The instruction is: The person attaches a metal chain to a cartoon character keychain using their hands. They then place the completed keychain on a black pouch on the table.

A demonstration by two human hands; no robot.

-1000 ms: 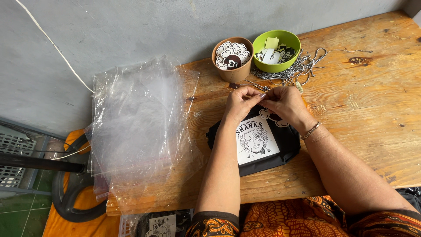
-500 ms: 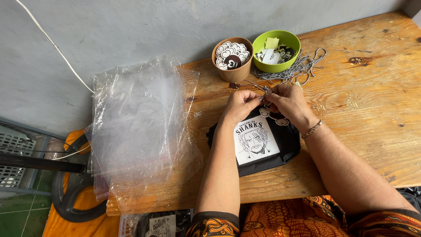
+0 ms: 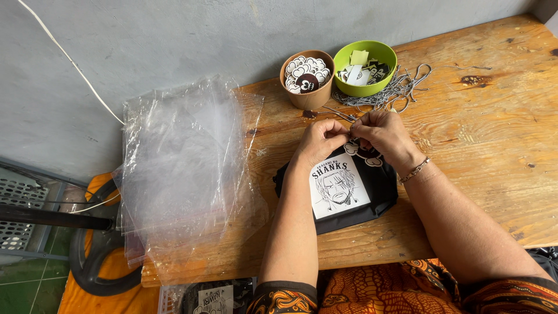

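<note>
Hands meet at the top edge of the black pouch (image 3: 349, 192), and that pinch is my reference point. My left hand (image 3: 318, 142) and right hand (image 3: 383, 132) are both closed, fingertips pressed together on something small and thin at the pouch's upper rim; I cannot tell exactly what is pinched, though a thin metal strand seems to run out from between them. Just under the grip lies a small white cloud-shaped charm (image 3: 360, 152), touching the pouch. Below it, the pouch's white printed panel faces up.

Beyond the grip stand 2 bowls: a brown bowl (image 3: 307, 96) of round white tags and a green bowl (image 3: 367, 81) of cut pieces, with a tangle of ball chains (image 3: 401, 90) beside them. Well to the left of the grip, a stack of clear plastic bags (image 3: 186, 174) overhangs the wooden table (image 3: 482, 145).

I judge the charm fastening is in hand and unfinished; the pouch is not yet bagged.
</note>
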